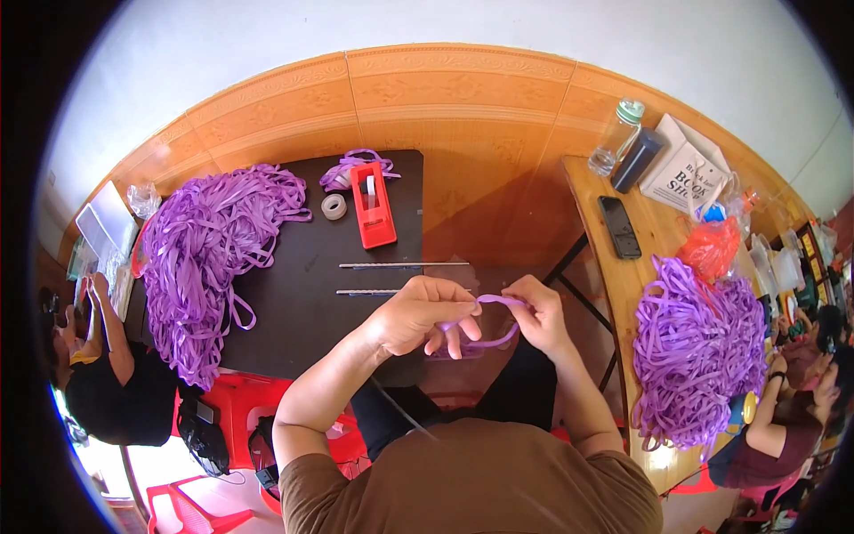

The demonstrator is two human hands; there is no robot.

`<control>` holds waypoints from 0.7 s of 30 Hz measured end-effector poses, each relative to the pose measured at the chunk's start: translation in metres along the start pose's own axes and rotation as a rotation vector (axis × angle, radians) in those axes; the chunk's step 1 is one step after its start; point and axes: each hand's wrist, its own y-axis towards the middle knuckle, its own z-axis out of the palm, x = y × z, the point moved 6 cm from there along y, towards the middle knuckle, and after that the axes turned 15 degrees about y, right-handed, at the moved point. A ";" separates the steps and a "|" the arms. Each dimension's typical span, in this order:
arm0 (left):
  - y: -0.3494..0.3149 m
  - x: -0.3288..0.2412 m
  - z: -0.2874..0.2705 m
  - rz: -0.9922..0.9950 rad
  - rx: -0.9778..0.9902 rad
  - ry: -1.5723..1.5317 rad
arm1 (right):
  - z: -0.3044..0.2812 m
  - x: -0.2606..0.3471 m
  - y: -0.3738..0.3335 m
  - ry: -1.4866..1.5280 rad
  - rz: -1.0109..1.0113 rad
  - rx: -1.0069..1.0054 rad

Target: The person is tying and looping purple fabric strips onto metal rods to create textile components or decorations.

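A loop of narrow purple ribbon (498,343) stretches between my two hands, above my lap and just off the dark table's right edge. My left hand (425,313) pinches the ribbon between thumb and forefinger, its other fingers curled below. On the other side, my right hand (539,313) is closed on the same ribbon with thumb and fingertips. Two thin metal rods (405,264) lie side by side on the dark table (294,320), close to my left hand; one reaches past the table's edge. The ribbon's ends cannot be made out.
Left, a big purple ribbon heap (213,240) hangs over the table edge. Behind are a red tape dispenser (372,206), tape roll (334,207) and small ribbon bundle (356,169). The right wooden table holds another heap (698,356), phone (619,227) and bottle (616,138). People sit both sides.
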 end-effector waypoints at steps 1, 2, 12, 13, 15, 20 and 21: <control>-0.002 -0.001 0.002 -0.012 0.019 -0.018 | 0.003 -0.006 -0.005 -0.056 -0.075 -0.040; -0.003 -0.001 0.002 -0.018 0.021 -0.019 | 0.006 -0.008 -0.010 -0.113 -0.148 -0.083; -0.014 -0.033 -0.004 0.153 -0.014 -0.173 | 0.020 -0.105 -0.086 0.126 0.353 -0.190; -0.016 -0.035 -0.006 0.156 -0.038 -0.178 | 0.025 -0.117 -0.094 0.322 0.569 -0.233; -0.015 -0.037 -0.008 0.155 -0.031 -0.166 | 0.032 -0.114 -0.099 0.331 0.565 -0.218; -0.002 -0.036 -0.032 0.271 -0.202 -0.172 | 0.047 -0.112 -0.111 0.501 0.628 -0.198; -0.002 -0.038 -0.036 0.334 -0.268 -0.157 | 0.048 -0.112 -0.113 0.502 0.628 -0.200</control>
